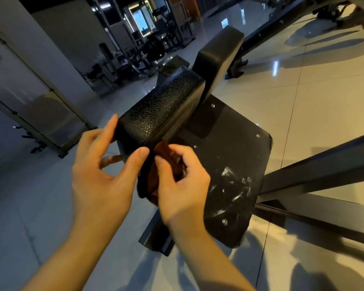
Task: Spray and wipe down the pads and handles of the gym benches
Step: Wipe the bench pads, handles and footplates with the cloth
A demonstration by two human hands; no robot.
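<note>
My right hand [183,185] is nearest, its fingers bunched tight around a brown cloth [166,164], which I press against the dark underside just below the near end of a textured black pad [162,110]. My left hand [101,175] sits just beside it, fingers spread apart: the thumb rests on the pad's lower near corner and the index finger lies up along its left end, so the hand braces the pad without closing on it. To the right of the cloth spreads a flat black panel [229,164] fixed with small screws, its lower part streaked with pale, wet-looking smears [233,185]. Beyond the textured pad a second, smoother black pad [219,51] stands upright on the same frame. A dark steel beam [324,164] runs off to the right over the glossy tiled floor [303,91]. Farther back, dim racks and machines [139,43] stand well apart from me.
</note>
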